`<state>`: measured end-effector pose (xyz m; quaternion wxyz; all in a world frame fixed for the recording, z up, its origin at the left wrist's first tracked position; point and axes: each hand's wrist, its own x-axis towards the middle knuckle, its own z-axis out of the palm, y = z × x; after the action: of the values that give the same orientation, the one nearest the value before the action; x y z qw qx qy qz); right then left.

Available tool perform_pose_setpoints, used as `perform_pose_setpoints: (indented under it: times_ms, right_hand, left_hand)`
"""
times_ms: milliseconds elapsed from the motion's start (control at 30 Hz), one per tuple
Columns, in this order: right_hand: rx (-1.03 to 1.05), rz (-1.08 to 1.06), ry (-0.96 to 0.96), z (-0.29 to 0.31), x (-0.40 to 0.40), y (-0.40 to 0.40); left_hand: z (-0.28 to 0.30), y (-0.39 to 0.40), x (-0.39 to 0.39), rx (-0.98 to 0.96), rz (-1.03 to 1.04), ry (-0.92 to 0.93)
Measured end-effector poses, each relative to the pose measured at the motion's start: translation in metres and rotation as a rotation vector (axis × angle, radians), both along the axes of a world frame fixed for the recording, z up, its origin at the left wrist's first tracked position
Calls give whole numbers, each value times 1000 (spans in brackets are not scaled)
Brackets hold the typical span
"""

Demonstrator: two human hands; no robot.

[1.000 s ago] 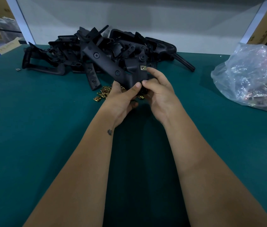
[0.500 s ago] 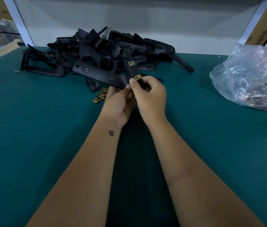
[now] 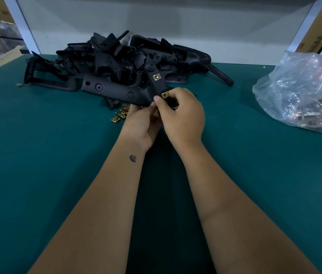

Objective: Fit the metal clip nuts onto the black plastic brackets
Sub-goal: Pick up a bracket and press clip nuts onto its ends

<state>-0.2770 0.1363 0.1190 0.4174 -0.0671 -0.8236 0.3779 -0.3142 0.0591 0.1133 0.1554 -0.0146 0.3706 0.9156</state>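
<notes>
Black bracket [image 3: 157, 86] rose away from both hands; right hand [image 3: 183, 117] pinched a clip nut [image 3: 164, 95] onto its near end, left hand [image 3: 143, 123] gripping beneath.

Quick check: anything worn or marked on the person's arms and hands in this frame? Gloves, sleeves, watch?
Both hands, left hand and right hand, are bare: no gloves, rings or watch visible. Both forearms are bare as far as the frame shows, no sleeves. One marking: a small dark tattoo on the left forearm near the wrist.
</notes>
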Motion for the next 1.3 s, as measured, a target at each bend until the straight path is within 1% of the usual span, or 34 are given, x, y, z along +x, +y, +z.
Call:
perform_pose_setpoints:
  times_ms: [167, 367, 600, 767, 900, 1000, 1067, 1133, 1200, 1300]
  right_hand:
    - [-58, 2, -64, -1, -2, 1]
    - [-129, -8, -19, 3, 0, 6]
    - [-121, 16, 13, 3, 1, 0]
    - [-141, 89, -64, -2, -3, -4]
    - [-150, 98, -58, -4, -4, -5]
    - [-103, 83, -51, -6, -3, -3]
    - [-95, 92, -54, -6, -2, -2]
    - [-134, 98, -68, -6, 2, 0]
    - [-185, 84, -73, -7, 6, 2]
    - [-264, 48, -72, -8, 17, 7]
  left_hand:
    - [0, 0, 0, -45, -41, 25]
    - [3, 3, 5, -108, -141, 104]
    - [2, 1, 3, -80, -174, 68]
    - [1, -5, 3, -67, -116, 23]
    - [1, -9, 3, -44, -40, -59]
    - [2, -12, 5, -8, -35, -105]
    - [4, -13, 5, -14, -54, -99]
    - [4, -14, 6, -55, -48, -67]
    - [5, -13, 6, -94, 12, -50]
    - [9, -11, 7, -126, 165, -38]
